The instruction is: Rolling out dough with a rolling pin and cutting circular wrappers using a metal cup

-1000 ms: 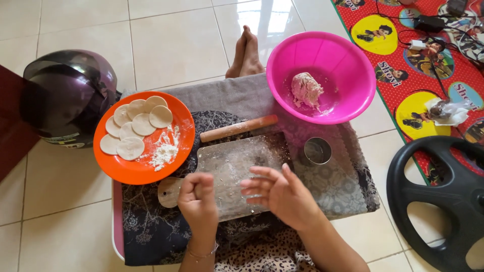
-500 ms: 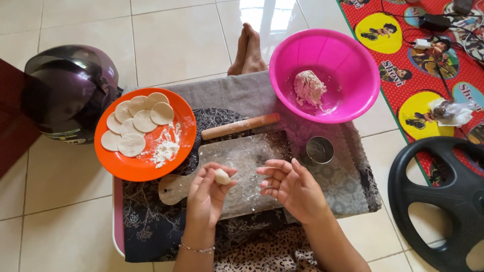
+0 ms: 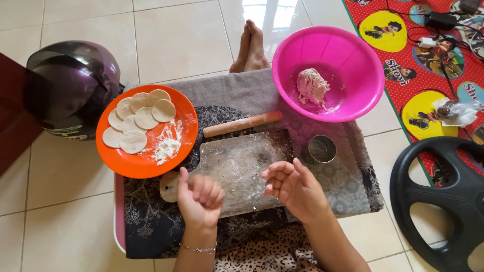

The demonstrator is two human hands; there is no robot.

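Left hand (image 3: 200,197) is clenched, contents not visible; right hand (image 3: 295,187) is loosely curled, empty, both over the floured board (image 3: 242,163) at the counter's near edge. Dough-shaping appears underway. Beyond: rolling pin (image 3: 242,124), cutter (image 3: 322,148), discs (image 3: 138,120), dough (image 3: 312,86).

The floor (image 3: 166,30) is laid with pale cream tiles, and window light is reflected on them beyond the dark purple helmet (image 3: 68,90). Far to the right of the helmet, a red patterned mat (image 3: 403,80) is spread, with a black steering wheel (image 3: 443,201) beside it.
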